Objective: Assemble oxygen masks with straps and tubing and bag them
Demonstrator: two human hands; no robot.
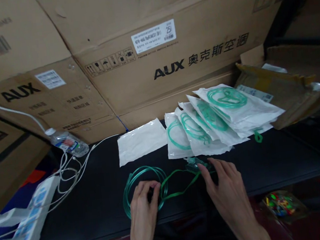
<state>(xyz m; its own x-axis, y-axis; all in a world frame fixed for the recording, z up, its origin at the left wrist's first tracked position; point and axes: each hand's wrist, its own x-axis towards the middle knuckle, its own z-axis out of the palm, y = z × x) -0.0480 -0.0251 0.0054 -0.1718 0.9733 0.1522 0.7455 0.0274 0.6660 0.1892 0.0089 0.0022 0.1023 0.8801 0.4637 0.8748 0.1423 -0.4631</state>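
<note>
A coil of clear green tubing lies on the black table near its front edge. My left hand is at the coil's right side, thumb and forefinger pinched on the tubing where a flat green strap meets it. The strap loops rightward to a clear green plastic piece, possibly a mask. Thumb and fingers of my right hand close on the right end of that piece, partly hiding it. Behind it, white pouches with coiled green tubing overlap in a row. A flat white pouch lies left of them.
Large cardboard boxes wall off the back. At left are a power strip, white cables and a plastic bottle. An open carton stands right. Below the table edge sits a container of small colourful pieces.
</note>
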